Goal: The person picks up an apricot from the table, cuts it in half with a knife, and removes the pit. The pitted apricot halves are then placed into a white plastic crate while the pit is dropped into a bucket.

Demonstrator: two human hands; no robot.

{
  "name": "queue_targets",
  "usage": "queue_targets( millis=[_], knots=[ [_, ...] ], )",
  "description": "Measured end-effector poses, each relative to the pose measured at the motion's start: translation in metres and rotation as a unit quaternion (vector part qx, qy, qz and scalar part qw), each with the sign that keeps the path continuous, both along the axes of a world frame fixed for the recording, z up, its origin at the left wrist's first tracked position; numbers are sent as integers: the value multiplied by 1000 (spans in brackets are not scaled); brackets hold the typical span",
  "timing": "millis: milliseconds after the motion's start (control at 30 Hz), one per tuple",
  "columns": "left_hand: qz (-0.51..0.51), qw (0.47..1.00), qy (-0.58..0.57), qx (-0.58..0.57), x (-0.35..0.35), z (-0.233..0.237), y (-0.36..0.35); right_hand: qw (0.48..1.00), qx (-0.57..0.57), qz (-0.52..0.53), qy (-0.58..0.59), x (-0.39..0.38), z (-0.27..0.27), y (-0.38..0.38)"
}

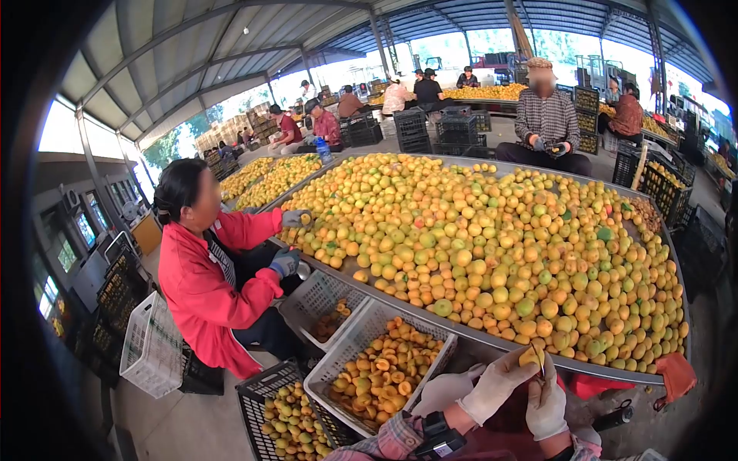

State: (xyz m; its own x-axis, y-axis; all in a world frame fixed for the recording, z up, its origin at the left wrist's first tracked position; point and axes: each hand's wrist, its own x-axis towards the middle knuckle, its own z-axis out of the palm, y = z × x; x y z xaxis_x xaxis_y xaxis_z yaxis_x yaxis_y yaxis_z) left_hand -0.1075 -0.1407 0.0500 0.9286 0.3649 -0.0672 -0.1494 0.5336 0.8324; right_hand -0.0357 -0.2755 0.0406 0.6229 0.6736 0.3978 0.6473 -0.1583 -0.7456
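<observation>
My left hand (500, 384), in a white glove, is closed around a yellow-orange fruit (530, 356) near the table's front edge. My right hand (546, 403), gloved too, is closed just beside it, its fingertips at a thin dark item (543, 367) against the fruit; the item is too small to name. Whole yellow and orange fruits (461, 246) cover the metal-edged table (430, 313) beyond both hands. To the left of my hands, halved fruits (388, 373) fill a light grey crate (330, 378).
A black crate (250, 399) of greenish fruits is at the lower left, a smaller grey crate (296, 303) behind. A co-worker in red (204, 288) sits at the left. Another (547, 119) sits across the table. An orange cloth (676, 376) hangs at the right corner.
</observation>
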Motion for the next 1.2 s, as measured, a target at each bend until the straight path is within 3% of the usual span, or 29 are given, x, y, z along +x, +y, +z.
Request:
queue_targets(
  millis=[67, 133, 267, 367, 433, 600, 800, 867, 1000, 1200],
  knots=[
    [4, 999, -15, -46, -1, -2, 5, 1000, -16, -6, -12, 1, -4, 9],
    [-10, 990, 43, -135, -5, 2, 9, 998, -56, -10, -23, -1, 1, 17],
    [-4, 979, 126, -161, -13, 18, 17, 989, -144, -2, -25, 0, 1, 29],
    [10, 988, 105, -116, -15, 3, 22, 990, -143, 3, -4, -3, -1, 33],
    [28, 997, 66, -19, -13, -11, 25, 993, -115, 16, -17, -5, -7, 36],
    [59, 998, 34, 2, -13, -30, 29, 994, -110, 14, 2, -18, -4, 40],
    [67, 995, 73, -16, -13, -38, 24, 995, -100, 7, -15, -24, -3, 35],
    [93, 991, 101, -2, -12, -36, 21, 966, -246, -3, 74, -27, 10, 36],
    [101, 985, 140, 6, -17, -27, 15, 992, -120, 7, 41, -16, -49, 29],
    [59, 990, 131, -1, -18, -25, 15, 990, -16, 42, 133, -21, -45, 26]
  ],
)
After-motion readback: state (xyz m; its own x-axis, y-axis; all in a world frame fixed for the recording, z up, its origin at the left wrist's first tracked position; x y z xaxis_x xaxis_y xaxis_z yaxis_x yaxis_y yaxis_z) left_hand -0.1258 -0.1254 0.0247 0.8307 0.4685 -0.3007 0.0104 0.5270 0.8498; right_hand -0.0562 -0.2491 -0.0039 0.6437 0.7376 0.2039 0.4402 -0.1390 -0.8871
